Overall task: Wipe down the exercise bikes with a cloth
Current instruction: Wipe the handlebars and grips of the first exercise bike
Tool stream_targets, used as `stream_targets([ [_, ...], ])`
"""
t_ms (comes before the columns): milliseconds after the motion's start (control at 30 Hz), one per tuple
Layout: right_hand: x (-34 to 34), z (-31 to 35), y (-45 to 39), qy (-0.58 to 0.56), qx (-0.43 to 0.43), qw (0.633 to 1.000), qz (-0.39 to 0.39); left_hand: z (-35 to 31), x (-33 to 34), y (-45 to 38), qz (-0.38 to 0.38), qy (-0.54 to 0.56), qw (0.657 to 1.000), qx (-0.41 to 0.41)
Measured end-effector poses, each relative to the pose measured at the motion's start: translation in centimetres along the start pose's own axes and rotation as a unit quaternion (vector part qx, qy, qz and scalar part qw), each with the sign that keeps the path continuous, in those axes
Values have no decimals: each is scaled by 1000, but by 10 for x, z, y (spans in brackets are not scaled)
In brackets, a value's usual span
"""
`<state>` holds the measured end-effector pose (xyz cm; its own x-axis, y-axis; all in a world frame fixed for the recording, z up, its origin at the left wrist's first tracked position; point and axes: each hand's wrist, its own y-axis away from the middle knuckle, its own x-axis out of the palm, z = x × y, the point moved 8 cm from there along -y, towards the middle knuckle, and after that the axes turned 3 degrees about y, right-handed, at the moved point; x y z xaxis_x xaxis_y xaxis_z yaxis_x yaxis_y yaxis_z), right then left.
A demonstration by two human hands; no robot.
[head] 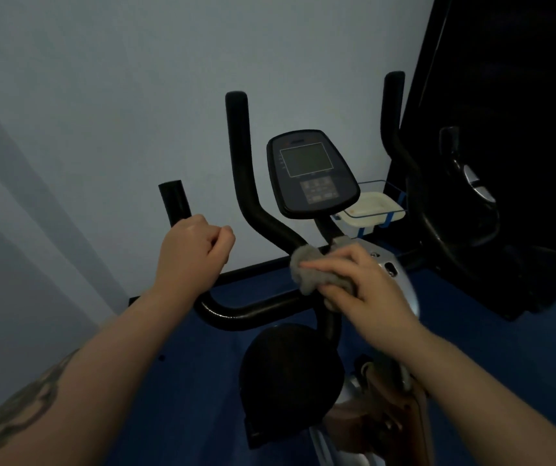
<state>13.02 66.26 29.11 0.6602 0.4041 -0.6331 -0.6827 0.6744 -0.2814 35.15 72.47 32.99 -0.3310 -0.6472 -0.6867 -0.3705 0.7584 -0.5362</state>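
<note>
Pale wall (101, 95) behind; cloth (307, 269) under right hand (364, 284) on handlebar (253, 312).

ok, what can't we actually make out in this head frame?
- Bar section under the cloth: hidden by the cloth and the right hand.
- Grip inside the left hand: covered by its curled fingers.
- Console screen and buttons: too dim and small to read.
- Pedals and base: cut off by the bottom edge, behind the saddle.
- Second bike on the right: lost in shadow.
</note>
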Motion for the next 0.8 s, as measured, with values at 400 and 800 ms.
stream_targets([
  [400,4,0,15,-22,68,993,-89,0,1,4,2,-29,1000,-2],
  [800,-1,-13,10,193,178,950,-167,-26,-9,57,-24,257,957,-128],
])
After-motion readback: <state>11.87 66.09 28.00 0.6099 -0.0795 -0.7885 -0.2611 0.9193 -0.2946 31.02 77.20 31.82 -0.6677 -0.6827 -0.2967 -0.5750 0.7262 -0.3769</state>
